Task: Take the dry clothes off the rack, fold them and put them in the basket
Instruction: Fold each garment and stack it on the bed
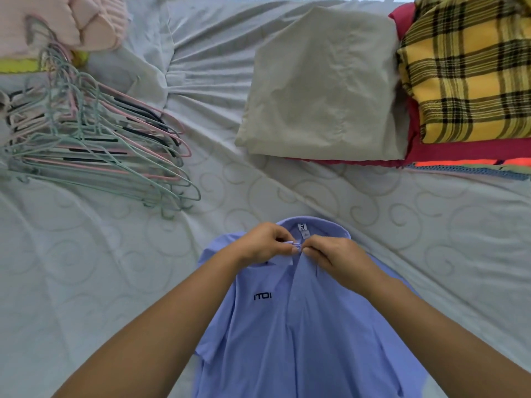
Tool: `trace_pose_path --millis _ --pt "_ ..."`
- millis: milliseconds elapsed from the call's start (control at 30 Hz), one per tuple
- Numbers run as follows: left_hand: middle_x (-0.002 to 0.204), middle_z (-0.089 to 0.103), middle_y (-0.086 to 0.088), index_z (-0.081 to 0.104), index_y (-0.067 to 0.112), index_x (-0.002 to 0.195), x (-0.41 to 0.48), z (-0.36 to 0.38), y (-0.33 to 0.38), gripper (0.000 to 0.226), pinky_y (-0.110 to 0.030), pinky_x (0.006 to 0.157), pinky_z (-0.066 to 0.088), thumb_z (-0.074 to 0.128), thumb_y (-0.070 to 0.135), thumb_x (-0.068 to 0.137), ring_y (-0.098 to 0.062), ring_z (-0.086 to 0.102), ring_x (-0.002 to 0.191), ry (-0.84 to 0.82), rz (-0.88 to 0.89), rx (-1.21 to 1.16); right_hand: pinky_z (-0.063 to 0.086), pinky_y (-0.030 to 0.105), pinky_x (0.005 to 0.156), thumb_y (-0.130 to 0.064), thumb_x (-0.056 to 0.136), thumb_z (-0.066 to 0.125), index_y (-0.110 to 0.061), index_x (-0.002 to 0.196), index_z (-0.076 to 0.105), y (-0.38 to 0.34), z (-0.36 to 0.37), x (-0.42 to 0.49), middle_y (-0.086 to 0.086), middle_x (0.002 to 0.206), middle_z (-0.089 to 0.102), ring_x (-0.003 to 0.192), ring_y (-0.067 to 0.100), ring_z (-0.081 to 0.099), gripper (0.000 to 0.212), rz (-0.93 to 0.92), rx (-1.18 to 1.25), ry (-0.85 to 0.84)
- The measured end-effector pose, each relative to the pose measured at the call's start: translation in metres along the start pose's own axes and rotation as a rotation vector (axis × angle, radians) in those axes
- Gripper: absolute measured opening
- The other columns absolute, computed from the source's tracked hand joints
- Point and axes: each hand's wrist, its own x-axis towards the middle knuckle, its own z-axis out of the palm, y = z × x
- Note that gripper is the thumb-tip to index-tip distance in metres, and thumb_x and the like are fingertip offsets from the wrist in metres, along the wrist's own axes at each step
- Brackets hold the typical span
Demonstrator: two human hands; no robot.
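A light blue polo shirt (301, 326) lies front-up on the white bed sheet (100, 282), collar pointing away from me, with a dark logo on its chest. My left hand (264, 244) pinches the left side of the collar opening at the top button. My right hand (330, 259) pinches the right side of the placket, fingertips meeting the left hand's. Both forearms stretch over the shirt's body. No rack or basket is in view.
A pile of several pink and green wire hangers (94, 145) lies at the left. A folded beige cloth (321, 87) sits at the back, beside a yellow plaid cloth (471, 70) on red fabric (413, 150). Pink folded clothes (57, 21) lie at the top left.
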Motion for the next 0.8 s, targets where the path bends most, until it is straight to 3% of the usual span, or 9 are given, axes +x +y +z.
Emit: trace_pose_path --millis 100,233,433,500,600,700,800 --pt "0.081 0.058 -0.005 0.069 0.009 0.089 0.001 -0.002 -0.004 0.011 -0.023 0.072 0.039 0.066 0.019 0.086 -0.012 0.050 0.079 0.029 -0.012 -0.053 0.042 0.012 0.065 -0.014 0.093 0.053 -0.021 0.092 0.063 0.005 -0.011 0.006 -0.013 0.083 0.060 0.073 -0.001 0.054 0.012 0.103 0.184 -0.188" --pt "0.083 0.057 -0.004 0.066 0.012 0.086 -0.001 -0.004 -0.003 0.007 -0.019 0.068 0.038 0.066 0.019 0.086 -0.011 0.049 0.079 0.026 -0.017 -0.057 0.043 0.025 0.067 -0.007 0.086 0.062 -0.031 0.075 0.058 0.008 -0.018 0.006 -0.009 0.076 0.060 0.067 0.002 0.050 0.026 0.177 0.398 -0.179" --pt "0.082 0.056 -0.005 0.067 0.010 0.089 -0.002 -0.006 -0.006 0.010 -0.020 0.068 0.038 0.064 0.019 0.088 -0.012 0.048 0.078 0.010 -0.013 -0.070 0.038 0.007 0.065 -0.010 0.093 0.053 -0.021 0.085 0.057 -0.005 -0.017 0.002 -0.008 0.079 0.056 0.063 -0.008 0.047 0.015 0.188 0.478 -0.243" --pt "0.082 0.056 -0.005 0.069 0.008 0.091 -0.002 -0.006 -0.007 0.013 -0.022 0.071 0.038 0.064 0.020 0.087 -0.012 0.048 0.078 0.006 -0.018 -0.083 0.037 0.006 0.061 -0.014 0.089 0.061 -0.024 0.089 0.059 -0.006 -0.020 0.002 -0.009 0.078 0.055 0.061 -0.009 0.047 0.010 0.219 0.443 -0.328" --pt "0.083 0.059 -0.005 0.070 0.007 0.092 -0.002 -0.005 -0.006 0.015 -0.024 0.075 0.040 0.066 0.021 0.086 -0.011 0.051 0.080 0.001 -0.015 -0.110 0.035 0.015 0.061 -0.020 0.084 0.066 -0.029 0.082 0.056 -0.006 -0.024 0.004 -0.005 0.078 0.054 0.065 0.001 0.044 0.014 0.201 0.223 -0.435" --pt "0.085 0.060 -0.004 0.069 0.008 0.091 -0.003 -0.006 -0.006 0.014 -0.025 0.078 0.041 0.065 0.020 0.087 -0.011 0.051 0.081 -0.018 0.005 -0.122 0.033 0.016 0.065 -0.016 0.090 0.057 -0.012 0.084 0.057 -0.010 -0.024 0.007 0.000 0.087 0.053 0.078 0.012 0.044 0.007 0.078 0.017 -0.388" --pt "0.085 0.061 0.002 0.066 0.019 0.084 -0.004 -0.010 -0.008 0.007 -0.024 0.081 0.042 0.063 0.023 0.088 -0.008 0.053 0.081 -0.063 0.020 -0.149 0.032 0.012 0.061 -0.014 0.092 0.052 -0.010 0.092 0.060 -0.017 -0.021 0.004 -0.009 0.081 0.050 0.070 0.006 0.043 0.009 -0.062 -0.056 -0.267"
